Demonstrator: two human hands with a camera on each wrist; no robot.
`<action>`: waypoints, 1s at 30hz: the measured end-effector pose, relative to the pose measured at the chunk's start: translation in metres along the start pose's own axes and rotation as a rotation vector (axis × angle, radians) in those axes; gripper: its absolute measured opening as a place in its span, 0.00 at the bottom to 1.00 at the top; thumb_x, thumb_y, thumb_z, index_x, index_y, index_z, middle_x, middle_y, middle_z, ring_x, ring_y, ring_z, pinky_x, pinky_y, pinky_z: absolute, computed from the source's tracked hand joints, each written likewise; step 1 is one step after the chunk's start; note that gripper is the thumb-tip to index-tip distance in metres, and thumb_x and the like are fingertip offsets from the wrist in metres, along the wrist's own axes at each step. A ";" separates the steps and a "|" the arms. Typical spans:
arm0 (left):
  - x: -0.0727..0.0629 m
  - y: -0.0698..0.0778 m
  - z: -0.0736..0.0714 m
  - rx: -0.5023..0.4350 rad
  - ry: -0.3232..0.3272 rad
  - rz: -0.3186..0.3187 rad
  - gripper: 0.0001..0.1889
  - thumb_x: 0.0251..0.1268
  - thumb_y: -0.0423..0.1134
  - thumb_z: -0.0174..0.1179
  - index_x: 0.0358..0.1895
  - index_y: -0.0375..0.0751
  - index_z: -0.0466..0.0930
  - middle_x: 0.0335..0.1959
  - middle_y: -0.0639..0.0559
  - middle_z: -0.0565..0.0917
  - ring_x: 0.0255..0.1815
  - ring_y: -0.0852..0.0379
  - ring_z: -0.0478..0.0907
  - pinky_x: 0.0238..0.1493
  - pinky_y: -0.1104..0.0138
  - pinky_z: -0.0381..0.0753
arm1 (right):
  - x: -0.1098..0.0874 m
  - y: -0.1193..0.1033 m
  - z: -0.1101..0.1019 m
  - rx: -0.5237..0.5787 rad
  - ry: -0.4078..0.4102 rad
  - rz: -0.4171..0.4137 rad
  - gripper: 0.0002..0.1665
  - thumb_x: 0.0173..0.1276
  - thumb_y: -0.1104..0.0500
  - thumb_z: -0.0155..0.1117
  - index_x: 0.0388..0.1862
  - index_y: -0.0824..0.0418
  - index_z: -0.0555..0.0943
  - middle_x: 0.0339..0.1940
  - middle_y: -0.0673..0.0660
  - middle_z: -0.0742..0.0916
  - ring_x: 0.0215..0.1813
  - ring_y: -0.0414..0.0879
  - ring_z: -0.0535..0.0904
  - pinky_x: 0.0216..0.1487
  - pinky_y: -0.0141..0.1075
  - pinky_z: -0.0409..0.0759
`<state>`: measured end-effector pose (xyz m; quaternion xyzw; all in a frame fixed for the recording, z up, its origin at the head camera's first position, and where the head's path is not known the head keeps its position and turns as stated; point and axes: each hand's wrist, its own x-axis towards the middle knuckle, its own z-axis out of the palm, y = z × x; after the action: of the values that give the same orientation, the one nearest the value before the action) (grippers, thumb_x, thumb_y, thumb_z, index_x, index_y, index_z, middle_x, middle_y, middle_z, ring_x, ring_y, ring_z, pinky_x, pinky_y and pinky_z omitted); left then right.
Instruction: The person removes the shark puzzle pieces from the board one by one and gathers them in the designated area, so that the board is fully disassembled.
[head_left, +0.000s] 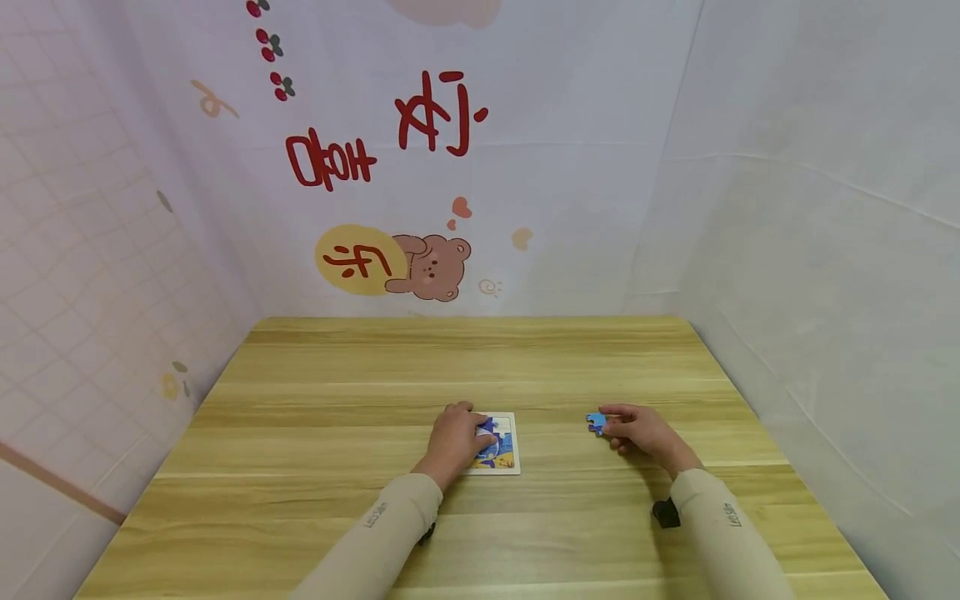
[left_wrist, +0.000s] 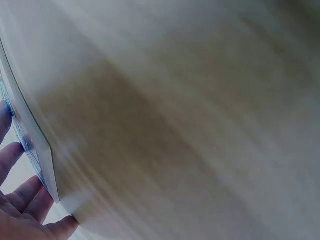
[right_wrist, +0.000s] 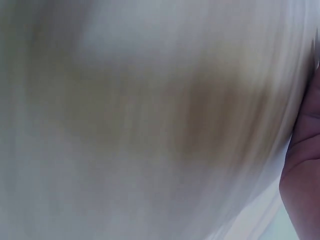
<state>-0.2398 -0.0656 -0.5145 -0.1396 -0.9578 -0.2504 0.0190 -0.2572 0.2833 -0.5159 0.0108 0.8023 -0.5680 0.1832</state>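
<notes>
On the table [head_left: 555, 533], one puzzle board [head_left: 515, 450] is partly covered by the relaxed left hand [head_left: 453, 442]; right of it, one blue jigsaw piece [head_left: 596, 422], pinched in the right hand [head_left: 647, 432], is best kept level.

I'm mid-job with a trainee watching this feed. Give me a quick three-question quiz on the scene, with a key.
1. Which hand holds the small blue interlocking jigsaw piece?
2. True or false: nothing covers any part of the flat, white-bordered picture puzzle.
3. Choose one. The piece is: (a) fitted into the puzzle; (b) apart from the puzzle; (c) stacked on the puzzle.

Key:
1. The right hand.
2. False; the left hand covers part of it.
3. b.
</notes>
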 end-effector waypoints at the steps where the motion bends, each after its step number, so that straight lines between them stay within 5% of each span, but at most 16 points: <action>1: 0.000 0.000 -0.001 0.000 -0.002 -0.001 0.21 0.61 0.47 0.70 0.53 0.38 0.86 0.60 0.36 0.78 0.58 0.38 0.74 0.61 0.48 0.71 | -0.002 0.001 -0.003 -0.006 0.003 0.003 0.30 0.73 0.65 0.61 0.71 0.72 0.67 0.39 0.57 0.82 0.32 0.44 0.79 0.33 0.35 0.81; 23: -0.002 0.001 0.000 0.001 -0.009 0.001 0.21 0.61 0.47 0.70 0.53 0.38 0.86 0.60 0.37 0.78 0.58 0.38 0.74 0.60 0.48 0.71 | -0.010 0.002 -0.013 -0.099 0.077 0.050 0.29 0.71 0.63 0.63 0.69 0.69 0.72 0.32 0.56 0.82 0.29 0.45 0.78 0.31 0.37 0.80; 30: 0.000 0.001 -0.001 -0.005 -0.019 -0.007 0.21 0.61 0.47 0.70 0.53 0.38 0.86 0.60 0.36 0.78 0.59 0.38 0.74 0.61 0.47 0.70 | -0.009 0.002 -0.007 -0.119 0.079 0.001 0.26 0.71 0.67 0.60 0.66 0.74 0.72 0.30 0.57 0.82 0.28 0.46 0.76 0.29 0.37 0.78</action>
<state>-0.2395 -0.0657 -0.5129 -0.1389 -0.9579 -0.2513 0.0087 -0.2505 0.2919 -0.5131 0.0228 0.8414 -0.5182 0.1519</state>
